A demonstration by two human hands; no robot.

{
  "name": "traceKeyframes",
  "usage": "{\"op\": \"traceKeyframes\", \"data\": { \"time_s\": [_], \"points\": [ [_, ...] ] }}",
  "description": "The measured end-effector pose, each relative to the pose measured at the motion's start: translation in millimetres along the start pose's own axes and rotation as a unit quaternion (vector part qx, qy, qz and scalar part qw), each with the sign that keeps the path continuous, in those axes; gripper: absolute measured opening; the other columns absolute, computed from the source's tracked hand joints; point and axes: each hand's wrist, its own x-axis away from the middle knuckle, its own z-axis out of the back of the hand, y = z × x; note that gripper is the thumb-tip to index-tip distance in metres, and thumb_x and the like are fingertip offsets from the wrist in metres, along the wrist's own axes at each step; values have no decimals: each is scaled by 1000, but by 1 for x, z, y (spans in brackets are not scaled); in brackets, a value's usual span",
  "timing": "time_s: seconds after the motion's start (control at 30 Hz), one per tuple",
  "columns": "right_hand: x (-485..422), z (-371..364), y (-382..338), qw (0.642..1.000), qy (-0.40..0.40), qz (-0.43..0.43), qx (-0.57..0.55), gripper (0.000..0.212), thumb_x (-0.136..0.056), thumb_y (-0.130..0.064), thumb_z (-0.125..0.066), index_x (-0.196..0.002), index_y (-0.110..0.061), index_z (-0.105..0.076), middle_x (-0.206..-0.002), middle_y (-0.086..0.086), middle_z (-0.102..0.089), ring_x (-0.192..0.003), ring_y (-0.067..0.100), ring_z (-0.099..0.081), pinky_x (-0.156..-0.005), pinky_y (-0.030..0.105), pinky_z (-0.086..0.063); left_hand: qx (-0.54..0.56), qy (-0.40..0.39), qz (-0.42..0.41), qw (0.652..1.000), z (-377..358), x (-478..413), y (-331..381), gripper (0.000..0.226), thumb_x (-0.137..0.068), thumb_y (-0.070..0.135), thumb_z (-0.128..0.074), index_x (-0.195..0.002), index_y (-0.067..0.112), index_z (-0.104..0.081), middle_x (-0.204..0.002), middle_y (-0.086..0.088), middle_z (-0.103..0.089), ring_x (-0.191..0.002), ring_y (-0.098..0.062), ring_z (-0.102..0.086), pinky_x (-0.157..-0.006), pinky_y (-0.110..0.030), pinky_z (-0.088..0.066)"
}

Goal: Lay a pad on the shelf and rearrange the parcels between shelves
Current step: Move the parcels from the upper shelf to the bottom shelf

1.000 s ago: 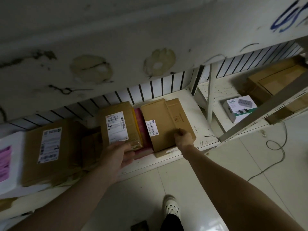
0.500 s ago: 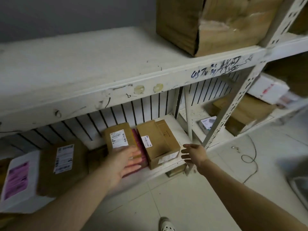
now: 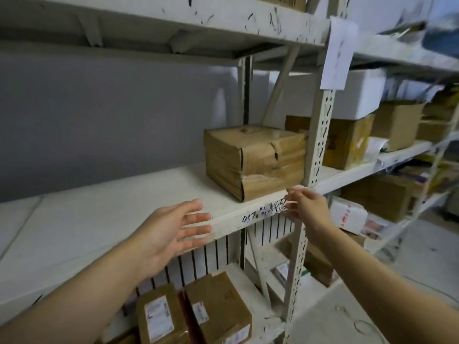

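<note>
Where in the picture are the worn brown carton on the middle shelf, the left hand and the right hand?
worn brown carton (image 3: 270, 155): head view, on its cracked side face.
left hand (image 3: 164, 234): head view, middle of the hand.
right hand (image 3: 309, 207): head view, middle of the hand.

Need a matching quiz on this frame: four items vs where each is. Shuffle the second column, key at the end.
1. battered brown box
2. labelled parcels
3. paper sheet
4. right hand

a. hanging on the upright post
b. at the middle shelf front edge, by the blue scribble
c. side by side on the lower shelf
d. on the middle shelf, beside the upright post

Pairs: 1-d, 2-c, 3-a, 4-b
</note>
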Motion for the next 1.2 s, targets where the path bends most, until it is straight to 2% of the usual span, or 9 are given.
{"op": "traceKeyframes", "data": {
  "time_s": [0.17, 0.3, 0.4, 0.53, 0.67, 0.73, 0.87, 1.07, 1.2],
  "points": [
    [-54, 0, -48, 989, 34, 118, 77, 42, -98, -23, -60, -139, -13, -53, -128, 3, -58, -117, 19, -55, -95, 34, -47, 25, 65, -6, 998, -19, -42, 31, 50, -91, 44, -64, -126, 8, -58, -125, -16, -64, -113, -33, -63, -98, -48, -51],
    [-102, 0, -65, 977, 66, 139, 148, 75, -81, -50, -62, -145, -15, -45, -136, 8, -51, -125, 28, -52, -104, 52, -49, -12, 90, 1, 996, -56, -84, 47, 78, -85, 62, -61, -144, 13, -46, -140, -16, -51, -127, -35, -52, -106, -46, -42],
    [-131, -2, -72, 966, 74, 144, 203, 72, -86, -47, -61, -144, -7, -45, -138, 14, -50, -130, 34, -47, -110, 54, -42, -31, 100, 8, 994, -83, -110, 57, 87, -78, 72, -60, -148, 23, -41, -151, -11, -43, -137, -35, -42, -114, -48, -34],
    [-148, -10, -71, 965, 61, 121, 223, 72, -87, -55, -60, -141, -9, -45, -139, 15, -48, -131, 36, -43, -111, 55, -37, -12, 91, 23, 995, -106, -135, 69, 64, -85, 65, -60, -133, 23, -57, -134, -6, -60, -134, -32, -48, -112, -43, -38],
    [-162, -14, -68, 985, -6, 91, 144, 55, -96, -57, -51, -132, -15, -54, -130, 9, -54, -125, 33, -48, -107, 50, -39, 11, 88, 24, 996, -101, -151, 72, 46, -87, 61, -62, -98, 16, -70, -70, -9, -74, -83, -26, -67, -75, -36, -53],
    [-168, -15, -71, 995, -50, 54, 66, 33, -101, -51, -47, -104, -20, -59, -104, 1, -58, -108, 26, -53, -97, 43, -39, 11, 118, 25, 993, -90, -158, 72, 44, -88, 59, -62, -97, 16, -68, -82, -11, -71, -82, -28, -64, -73, -37, -51],
    [-187, -16, -76, 992, -107, -65, 13, 72, -92, -67, -51, -139, -13, -49, -132, 9, -56, -123, 30, -50, -111, 50, -35, 23, 125, 51, 991, -70, -162, 75, 41, -88, 58, -61, -97, 18, -62, -96, -14, -62, -80, -29, -58, -63, -36, -47],
    [-199, -26, -61, 970, -191, -131, -77, 57, -90, -67, -53, -107, -17, -73, -90, 13, -79, -94, 32, -71, -78, 40, -51, 18, 106, 49, 993, -68, -170, 72, 45, -86, 57, -63, -105, 17, -65, -99, -13, -64, -91, -31, -61, -88, -46, -53],
    [-191, -27, -56, 963, -200, -146, -103, 70, -86, -79, -43, -105, -19, -74, -110, 18, -76, -108, 36, -68, -79, 43, -50, 6, 115, 20, 993, -59, -161, 66, 35, -89, 51, -60, -99, 17, -65, -98, -12, -66, -96, -32, -62, -98, -52, -50]
  ]
}}
